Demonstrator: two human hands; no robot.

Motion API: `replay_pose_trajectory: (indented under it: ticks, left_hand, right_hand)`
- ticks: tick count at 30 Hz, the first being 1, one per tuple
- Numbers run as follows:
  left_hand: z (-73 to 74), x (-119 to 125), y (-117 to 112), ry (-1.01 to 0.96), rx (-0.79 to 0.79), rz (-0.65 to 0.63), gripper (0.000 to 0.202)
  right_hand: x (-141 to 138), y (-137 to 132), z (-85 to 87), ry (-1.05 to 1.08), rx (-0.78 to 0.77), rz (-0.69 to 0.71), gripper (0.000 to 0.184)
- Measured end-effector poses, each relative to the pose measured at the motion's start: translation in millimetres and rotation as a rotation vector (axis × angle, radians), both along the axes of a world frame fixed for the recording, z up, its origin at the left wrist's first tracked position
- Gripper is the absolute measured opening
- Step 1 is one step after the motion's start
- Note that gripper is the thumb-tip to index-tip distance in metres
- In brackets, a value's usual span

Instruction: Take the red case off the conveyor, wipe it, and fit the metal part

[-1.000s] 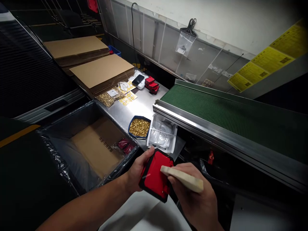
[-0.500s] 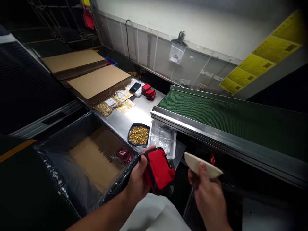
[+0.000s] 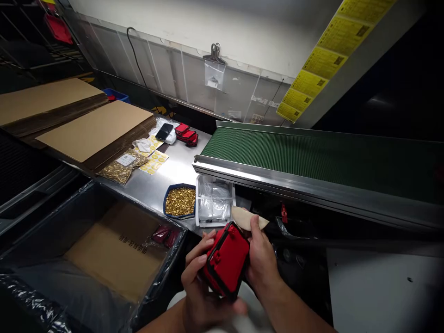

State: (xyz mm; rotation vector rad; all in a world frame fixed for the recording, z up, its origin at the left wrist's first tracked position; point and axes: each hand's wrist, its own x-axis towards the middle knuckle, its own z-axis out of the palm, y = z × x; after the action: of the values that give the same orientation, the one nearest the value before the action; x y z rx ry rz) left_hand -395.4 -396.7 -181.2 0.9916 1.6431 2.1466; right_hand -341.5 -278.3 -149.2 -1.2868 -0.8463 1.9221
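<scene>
A red box with black edges [image 3: 229, 261] is in my left hand [image 3: 201, 282], whose fingers wrap round its left side and underside. My right hand [image 3: 262, 259] pinches a flat cream-coloured pad [image 3: 248, 218] between thumb and fingers. That hand is against the right side of the red box, and the pad sticks out above the box's upper right corner. Just beyond my hands stand a white tray of clear plastic bags [image 3: 215, 199] and a blue bin of small gold-coloured metal parts [image 3: 180, 201].
A lined crate [image 3: 114, 259] stands left with wrapped dark red pieces inside. Behind are cardboard sheets [image 3: 97, 129], a bag of gold parts [image 3: 121, 166], a phone [image 3: 164, 131] and stacked red cases [image 3: 186, 135]. A green conveyor [image 3: 277, 152] runs off right.
My right hand has come left with the pad and now meets the red box. The box has turned in my left hand. The whole view has swung to the right.
</scene>
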Motion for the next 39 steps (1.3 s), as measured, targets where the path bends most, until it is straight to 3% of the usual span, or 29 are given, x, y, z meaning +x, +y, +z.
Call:
replay_pose_trajectory:
  ticks: [4,11,13,16,21,27,29,31,35,39]
  left_hand:
    - [-0.8,1,-1,-0.173,-0.04,-0.12,0.085]
    - [-4.5,1,-5,-0.367,-0.093,-0.201,0.082]
    - [-1.0,-4,0,-0.506,-0.085,-0.172,0.063]
    - [8.8,-18,15,-0.813,-0.191,-0.177,0.037]
    - [21.3,-35,38,-1.445,-0.266,-0.77,0.059]
    - [16.7,-28,35,-1.565,-0.287,-0.741,0.074]
    - [14.5,-30,32,-1.568,-0.274,-0.727,0.08]
    - [13.2,-33,29,-1.569,-0.245,-0.707,0.083]
    - [12.4,-39,21,-1.566,-0.199,-0.609,0.078]
    - [13.4,-39,14,-1.566,-0.161,-0.389,0.068]
  right_hand:
    - [2,8,-1.5,0.027,-0.129,-0.096,0.058]
    - [3,16,3.2,-0.024,-0.09,-0.11,0.049]
    - [4,19,5.5,-0.042,-0.088,-0.094,0.05]
    - [4,20,9.4,-0.039,-0.09,-0.04,0.054]
    - [1,17,11.1,-0.025,-0.069,0.067,0.05]
    - [6,21,4.0,-0.106,0.07,0.191,0.05]
    - [13,29,-8.0,-0.133,0.163,0.175,0.05]
    - [24,43,-30.4,-0.258,0.283,0.16,0.055]
    - [49,83,-102.5,-0.645,0.393,0.151,0.065]
    - [58,129,-176.4,-0.906,0.43,0.292,0.044]
